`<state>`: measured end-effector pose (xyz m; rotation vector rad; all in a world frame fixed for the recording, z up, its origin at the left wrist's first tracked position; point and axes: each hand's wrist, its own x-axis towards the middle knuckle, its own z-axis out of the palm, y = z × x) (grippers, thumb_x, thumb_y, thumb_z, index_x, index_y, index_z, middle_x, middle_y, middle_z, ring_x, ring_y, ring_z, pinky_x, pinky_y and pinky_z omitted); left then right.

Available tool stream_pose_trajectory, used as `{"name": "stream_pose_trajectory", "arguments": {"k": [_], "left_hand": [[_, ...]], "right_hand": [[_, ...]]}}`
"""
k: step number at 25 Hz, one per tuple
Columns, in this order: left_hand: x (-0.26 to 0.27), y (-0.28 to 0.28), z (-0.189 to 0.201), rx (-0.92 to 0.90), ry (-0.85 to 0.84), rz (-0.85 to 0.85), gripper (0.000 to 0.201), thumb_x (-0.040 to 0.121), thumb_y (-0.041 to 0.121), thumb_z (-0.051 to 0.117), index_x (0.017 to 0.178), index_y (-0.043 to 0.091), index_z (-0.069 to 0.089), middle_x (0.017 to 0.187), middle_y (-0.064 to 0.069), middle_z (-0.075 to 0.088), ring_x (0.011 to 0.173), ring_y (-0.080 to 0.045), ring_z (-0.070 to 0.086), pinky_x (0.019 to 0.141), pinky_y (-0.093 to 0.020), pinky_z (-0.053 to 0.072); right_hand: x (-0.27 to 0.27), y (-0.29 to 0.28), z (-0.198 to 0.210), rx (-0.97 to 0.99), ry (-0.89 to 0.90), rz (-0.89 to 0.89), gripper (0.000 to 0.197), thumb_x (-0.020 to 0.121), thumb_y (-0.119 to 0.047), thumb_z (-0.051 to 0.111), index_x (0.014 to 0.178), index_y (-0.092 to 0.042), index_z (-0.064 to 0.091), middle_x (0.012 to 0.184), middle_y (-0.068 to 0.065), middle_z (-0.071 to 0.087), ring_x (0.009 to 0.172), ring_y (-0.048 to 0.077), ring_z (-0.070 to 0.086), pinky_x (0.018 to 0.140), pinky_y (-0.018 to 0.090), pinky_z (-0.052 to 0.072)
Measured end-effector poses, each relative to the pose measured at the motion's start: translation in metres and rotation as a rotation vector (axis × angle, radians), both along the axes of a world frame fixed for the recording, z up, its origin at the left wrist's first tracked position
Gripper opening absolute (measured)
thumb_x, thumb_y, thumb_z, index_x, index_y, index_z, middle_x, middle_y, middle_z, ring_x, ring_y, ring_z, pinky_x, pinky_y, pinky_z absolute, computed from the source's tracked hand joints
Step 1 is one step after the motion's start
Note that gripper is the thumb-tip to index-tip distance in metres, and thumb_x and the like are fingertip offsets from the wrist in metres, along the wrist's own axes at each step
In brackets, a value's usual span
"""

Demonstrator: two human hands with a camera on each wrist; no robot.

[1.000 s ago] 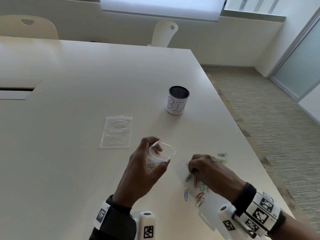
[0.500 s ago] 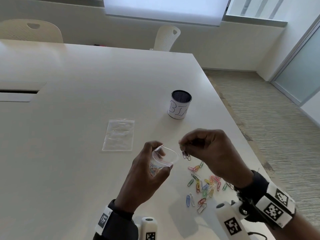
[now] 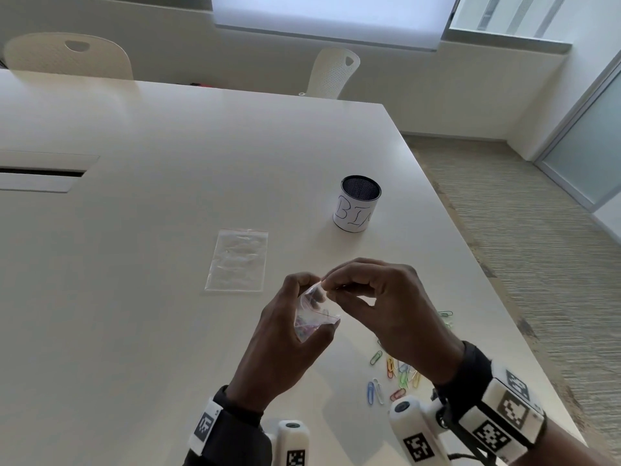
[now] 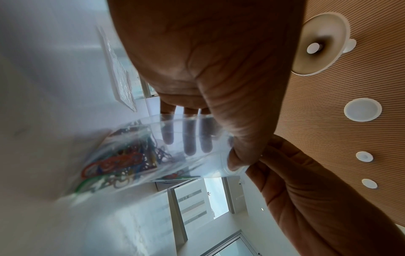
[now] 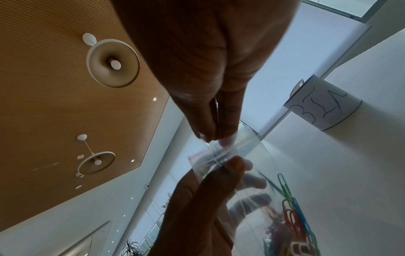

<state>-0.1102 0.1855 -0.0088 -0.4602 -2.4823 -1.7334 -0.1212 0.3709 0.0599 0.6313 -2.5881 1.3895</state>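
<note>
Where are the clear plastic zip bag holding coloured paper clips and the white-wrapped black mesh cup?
clear zip bag (image 3: 313, 313), head view, its crumpled middle between the hands.
black mesh cup (image 3: 355, 215), head view, its white paper label.

clear glossy plastic bag (image 3: 314, 311), smooth table (image 3: 168, 297)

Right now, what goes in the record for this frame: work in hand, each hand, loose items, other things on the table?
work: filling a small clear plastic zip bag with clips, by the look of it
left hand: grips the bag, coloured clips visible inside
right hand: pinches the bag's top edge
loose: coloured wire paper clips on the white table, beneath the right wrist
also: flat empty clear bag; black mesh cup labelled "BIN"
</note>
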Motion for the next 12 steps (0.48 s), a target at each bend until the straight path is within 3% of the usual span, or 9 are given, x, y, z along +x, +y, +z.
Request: {"name": "stream_pose_trajectory", "arguments": {"k": [6, 10, 12], "left_hand": [[-0.001, -0.001, -0.004, 0.011, 0.007, -0.006, 0.048, 0.087, 0.018, 0.081, 0.125, 0.027, 0.053, 0.108, 0.014, 0.065, 0.099, -0.009, 0.066, 0.078, -0.006, 0.049], [-0.001, 0.000, -0.005, 0.018, 0.002, -0.021, 0.050, 0.088, 0.018, 0.082, 0.126, 0.031, 0.053, 0.110, 0.013, 0.066, 0.101, -0.011, 0.068, 0.078, -0.008, 0.051], [0.000, 0.001, -0.004, 0.020, -0.001, -0.021, 0.051, 0.088, 0.018, 0.082, 0.126, 0.034, 0.052, 0.110, 0.013, 0.067, 0.101, -0.010, 0.069, 0.077, -0.008, 0.052]], "right_hand": [[-0.002, 0.042, 0.016, 0.034, 0.022, -0.159, 0.015, 0.086, 0.002, 0.080, 0.095, -0.009, 0.081, 0.088, -0.004, 0.080, 0.081, 0.011, 0.078, 0.081, 0.017, 0.061], [-0.009, 0.119, -0.010, 0.330, -0.019, -0.373, 0.017, 0.088, -0.003, 0.079, 0.094, -0.019, 0.081, 0.088, -0.012, 0.079, 0.083, -0.001, 0.074, 0.078, 0.017, 0.060], [-0.008, 0.151, -0.030, 0.432, -0.089, -0.444, 0.017, 0.092, -0.003, 0.075, 0.096, -0.018, 0.082, 0.091, -0.009, 0.079, 0.079, -0.004, 0.072, 0.071, 0.009, 0.055]]}}
